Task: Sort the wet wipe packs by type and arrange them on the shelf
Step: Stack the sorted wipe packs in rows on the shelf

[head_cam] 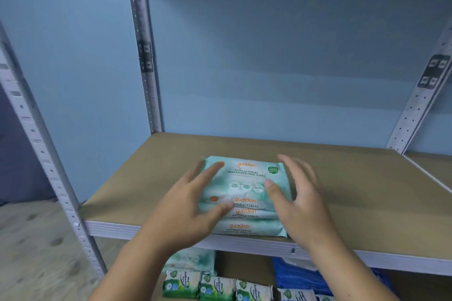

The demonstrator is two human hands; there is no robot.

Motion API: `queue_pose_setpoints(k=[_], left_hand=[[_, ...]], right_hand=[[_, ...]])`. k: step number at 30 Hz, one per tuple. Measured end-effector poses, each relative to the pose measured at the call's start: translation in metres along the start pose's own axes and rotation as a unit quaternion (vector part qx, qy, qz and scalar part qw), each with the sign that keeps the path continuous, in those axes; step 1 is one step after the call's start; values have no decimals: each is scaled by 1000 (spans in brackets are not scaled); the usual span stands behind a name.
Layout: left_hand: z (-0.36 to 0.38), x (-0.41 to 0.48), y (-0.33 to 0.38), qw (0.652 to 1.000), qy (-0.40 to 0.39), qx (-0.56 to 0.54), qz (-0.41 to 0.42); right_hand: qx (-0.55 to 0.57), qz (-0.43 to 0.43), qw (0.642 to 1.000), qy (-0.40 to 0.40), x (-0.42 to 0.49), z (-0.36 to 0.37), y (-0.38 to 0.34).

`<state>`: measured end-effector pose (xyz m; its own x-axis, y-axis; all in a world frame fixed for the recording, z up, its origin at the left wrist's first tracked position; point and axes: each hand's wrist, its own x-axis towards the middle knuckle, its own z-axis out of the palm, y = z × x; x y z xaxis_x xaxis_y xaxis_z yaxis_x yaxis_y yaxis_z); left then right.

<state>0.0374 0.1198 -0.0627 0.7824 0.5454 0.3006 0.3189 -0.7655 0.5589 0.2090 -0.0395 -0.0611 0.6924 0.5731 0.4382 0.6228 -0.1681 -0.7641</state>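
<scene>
Guardian antibacterial wipes packs (247, 193), overlapping stack, on shelf board (342, 190).
Lies at the board's front edge; left hand (190, 205) and right hand (298, 200), fingers spread and uncurled, touch its sides.

A pale blue wall (269, 56) fills the background. Mottled beige floor (31, 252) lies at left. Crumpled blue plastic (298, 276) sits low down.

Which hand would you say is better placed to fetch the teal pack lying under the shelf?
Left. The left hand rests on the left of the stack, with the teal pack just below its wrist; the right hand is across the stack, farther away.
</scene>
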Motion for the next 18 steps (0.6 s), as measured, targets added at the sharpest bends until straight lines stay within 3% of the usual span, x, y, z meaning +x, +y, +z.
queue_pose_setpoints(k=[2,5,11,18], left_hand=[[6,-5,-5,1000,-2,-8,30],[16,-10,-5,998,47,-35,30],[24,-14,-1,992,102,-66,11],[18,-15,-4,992,59,-114,8]], right_hand=[[-63,-38,995,-63,-9,-4,0],[-141,-24,979,-147,-21,0,6],[-82,4,986,-142,-19,-2,6],[-72,-5,986,-148,-21,-6,4]])
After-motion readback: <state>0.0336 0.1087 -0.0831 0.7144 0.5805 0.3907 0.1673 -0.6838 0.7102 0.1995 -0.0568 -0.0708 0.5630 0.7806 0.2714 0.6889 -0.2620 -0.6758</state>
